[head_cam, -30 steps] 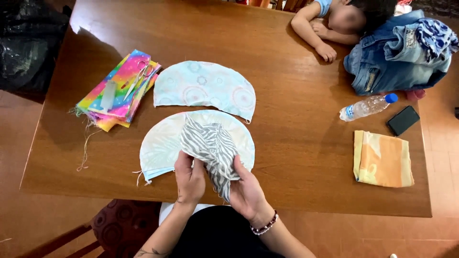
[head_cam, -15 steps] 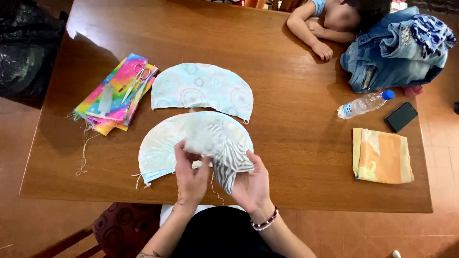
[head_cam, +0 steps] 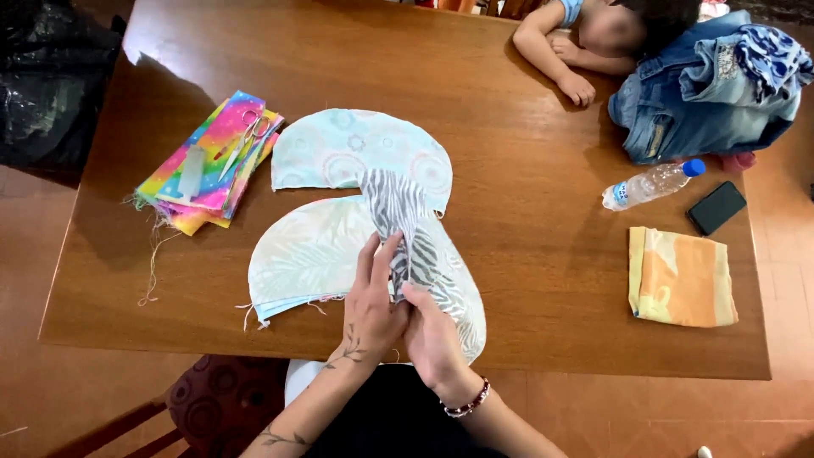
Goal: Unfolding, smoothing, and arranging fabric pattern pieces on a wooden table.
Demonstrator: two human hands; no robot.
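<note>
Hands met at the near edge of the wooden surface (head_cam: 526, 170): the left hand (head_cam: 373, 301) and the right hand (head_cam: 432, 335) were both pinched on a grey zebra-striped fabric piece (head_cam: 403, 216), which stood up in a fold over a pale half-round fabric panel (head_cam: 309, 254), with a second pale half-round panel (head_cam: 356, 153) just beyond it. Being thin, soft and light, the striped cloth would likely flop and slip unless held along its edges. Fingertips were buried in the fold, and a co-worker's arm (head_cam: 551, 51) at the far edge was cut off.
</note>
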